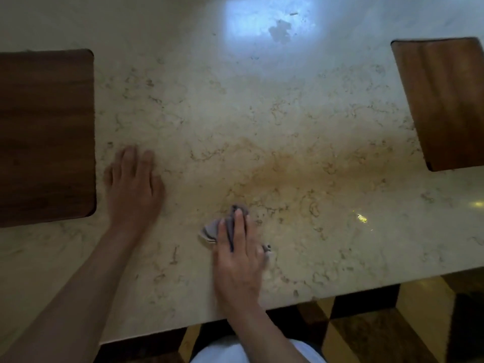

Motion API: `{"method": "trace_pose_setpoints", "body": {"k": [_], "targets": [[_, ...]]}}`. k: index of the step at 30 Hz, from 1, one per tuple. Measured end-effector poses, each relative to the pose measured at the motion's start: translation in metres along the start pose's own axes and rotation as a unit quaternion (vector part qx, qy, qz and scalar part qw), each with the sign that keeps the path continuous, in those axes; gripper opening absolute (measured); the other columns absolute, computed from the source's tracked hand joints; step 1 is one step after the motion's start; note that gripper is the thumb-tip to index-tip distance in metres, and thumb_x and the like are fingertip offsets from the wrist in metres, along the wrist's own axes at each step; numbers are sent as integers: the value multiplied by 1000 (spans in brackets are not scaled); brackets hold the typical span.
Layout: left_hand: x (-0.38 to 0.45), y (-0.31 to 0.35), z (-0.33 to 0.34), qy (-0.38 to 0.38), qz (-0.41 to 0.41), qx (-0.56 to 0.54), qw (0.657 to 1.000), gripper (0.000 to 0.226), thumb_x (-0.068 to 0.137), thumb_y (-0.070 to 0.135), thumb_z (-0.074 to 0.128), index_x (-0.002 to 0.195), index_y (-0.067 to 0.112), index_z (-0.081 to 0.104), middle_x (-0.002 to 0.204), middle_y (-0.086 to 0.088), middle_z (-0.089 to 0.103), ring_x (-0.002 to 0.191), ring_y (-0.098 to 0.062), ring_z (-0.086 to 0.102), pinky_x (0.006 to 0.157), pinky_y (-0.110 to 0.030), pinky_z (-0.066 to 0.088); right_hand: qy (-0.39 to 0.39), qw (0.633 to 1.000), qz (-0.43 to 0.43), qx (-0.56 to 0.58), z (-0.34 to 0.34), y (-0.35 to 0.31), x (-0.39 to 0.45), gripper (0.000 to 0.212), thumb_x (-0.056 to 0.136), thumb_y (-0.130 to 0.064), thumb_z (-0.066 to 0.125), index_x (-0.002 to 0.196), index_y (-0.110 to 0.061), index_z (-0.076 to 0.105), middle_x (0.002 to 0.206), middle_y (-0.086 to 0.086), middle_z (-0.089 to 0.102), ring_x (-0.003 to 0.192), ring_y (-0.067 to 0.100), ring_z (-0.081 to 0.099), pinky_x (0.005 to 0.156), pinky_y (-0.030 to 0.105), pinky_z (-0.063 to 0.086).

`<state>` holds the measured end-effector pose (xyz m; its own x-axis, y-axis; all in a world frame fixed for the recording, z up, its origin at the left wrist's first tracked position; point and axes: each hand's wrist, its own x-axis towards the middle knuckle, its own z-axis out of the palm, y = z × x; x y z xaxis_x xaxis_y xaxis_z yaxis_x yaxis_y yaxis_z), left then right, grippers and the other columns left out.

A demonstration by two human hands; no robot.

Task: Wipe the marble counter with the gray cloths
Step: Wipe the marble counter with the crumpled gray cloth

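Note:
The beige marble counter (262, 113) fills most of the view, with brown veins and an orange-brown stain across its middle right. A crumpled gray cloth (212, 228) with a striped edge lies on the counter near its front edge. My right hand (239, 260) presses flat on top of the cloth, fingers spread over it, and most of the cloth is hidden under the palm. My left hand (133, 184) rests flat on the bare marble to the left, fingers apart, holding nothing. Only one cloth is visible.
A dark wooden board (44, 137) lies at the left, close to my left hand. A lighter wooden board (445, 100) sits tilted at the right. A bright reflection with a wet smear (280, 31) shows at the back. The patterned floor (379, 326) lies below the counter's front edge.

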<state>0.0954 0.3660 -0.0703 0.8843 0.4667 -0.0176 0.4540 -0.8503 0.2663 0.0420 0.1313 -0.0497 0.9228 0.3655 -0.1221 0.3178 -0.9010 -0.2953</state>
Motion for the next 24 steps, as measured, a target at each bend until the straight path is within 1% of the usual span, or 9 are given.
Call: {"method": "trace_pose_setpoints", "body": {"k": [3, 5, 7, 8, 12, 14, 19, 22, 24], "targets": [[0, -4, 2, 10, 14, -1, 1000, 51, 99, 32, 38, 145, 11, 45, 156, -23, 38, 146, -42, 31, 115, -57, 24, 16, 996, -88, -19, 2, 20, 17, 48, 99, -18, 55, 147, -16, 54, 162, 17, 36, 149, 37, 36, 96, 47, 52], [-1, -5, 1, 9, 20, 4, 1000, 51, 100, 33, 37, 145, 10, 46, 156, -23, 39, 146, -43, 31, 114, -58, 26, 44, 999, 15, 15, -6, 54, 17, 55, 101, -18, 57, 155, -17, 43, 165, 18, 31, 151, 39, 33, 104, 55, 48], [-1, -3, -2, 9, 20, 5, 1000, 52, 99, 33, 37, 144, 10, 48, 154, -23, 41, 145, -43, 34, 113, -58, 27, 92, 974, 194, 67, -20, 92, 25, 57, 106, -24, 50, 159, -20, 30, 165, 15, 32, 148, 36, 36, 111, 60, 42], [-1, -2, -3, 8, 17, 4, 1000, 51, 98, 33, 38, 143, 10, 49, 153, -23, 43, 144, -43, 36, 112, -58, 28, 108, 961, 245, 63, -28, 110, 38, 55, 107, -24, 47, 159, -18, 28, 165, 15, 30, 147, 36, 35, 115, 60, 38], [26, -16, -13, 23, 18, -4, 1000, 47, 94, 33, 43, 133, 9, 55, 142, -23, 51, 127, -47, 46, 102, -60, 37, 107, 951, 291, 3, -51, 134, 132, 47, 107, -18, 40, 153, -7, 40, 169, 21, 15, 154, 40, 18, 119, 53, 24], [45, -27, -17, 23, 7, -15, 1000, 48, 95, 33, 41, 132, 6, 54, 144, -25, 49, 130, -48, 44, 105, -61, 36, 98, 969, 228, -6, -49, 113, 174, 49, 107, -13, 38, 155, -8, 35, 170, 20, 10, 156, 38, 14, 122, 50, 22], [56, -34, -14, 34, 20, 4, 999, 50, 98, 31, 40, 144, 14, 47, 153, -20, 41, 141, -44, 36, 113, -57, 30, 52, 998, -24, 11, -19, 9, 226, 56, 102, -6, 43, 157, -10, 33, 171, 15, 11, 158, 35, 12, 119, 55, 29], [58, -39, -12, 43, 18, -17, 999, 50, 98, 30, 41, 144, 14, 51, 153, -19, 44, 142, -42, 38, 115, -55, 30, 3, 975, -222, 3, 5, -36, 204, 55, 102, -22, 30, 156, -14, 37, 171, 13, 14, 158, 35, 14, 117, 54, 34], [60, -44, -12, 44, 18, -34, 998, 50, 98, 28, 41, 144, 12, 53, 153, -19, 45, 142, -41, 39, 115, -54, 31, -30, 954, -299, 12, 20, -45, 160, 50, 103, -27, 34, 151, -17, 47, 169, 10, 26, 155, 35, 25, 108, 49, 41]]}}
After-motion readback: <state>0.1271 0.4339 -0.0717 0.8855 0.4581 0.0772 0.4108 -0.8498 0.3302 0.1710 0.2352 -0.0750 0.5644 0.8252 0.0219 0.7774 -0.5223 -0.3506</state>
